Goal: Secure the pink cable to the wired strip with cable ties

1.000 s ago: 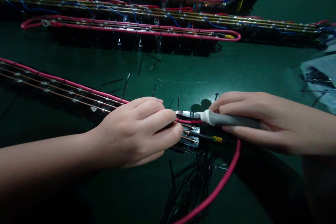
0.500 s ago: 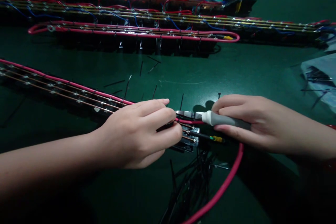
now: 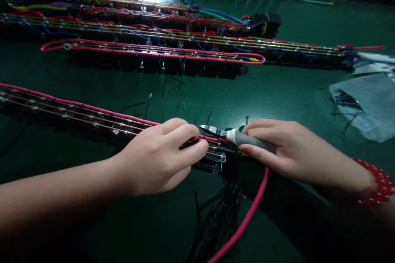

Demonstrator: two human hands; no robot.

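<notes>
My left hand [image 3: 166, 156] is closed over the right part of a dark strip [image 3: 63, 111] carrying copper-coloured rods and clear fittings. Its fingertips are hidden, so what they pinch cannot be made out. A red cable [image 3: 101, 107] runs along the strip's far edge, then curves toward me on the right. My right hand [image 3: 274, 141] grips grey-handled cutting pliers [image 3: 251, 139]. Their metal jaws lie just right of my left fingers, above the cable. Black cable ties [image 3: 149, 104] stick up along the strip.
Several wired strips [image 3: 154, 51] lie across the back of the green table [image 3: 286, 96]. A plastic bag [image 3: 367, 111] with black ties lies at right. A heap of black ties [image 3: 217, 218] lies in front, and loose pieces are scattered behind my left hand.
The view has shifted, showing more of the table's far side. The pliers' jaws have drawn up and clear of my left fingers, and show more fully. Both hands keep their grips.
</notes>
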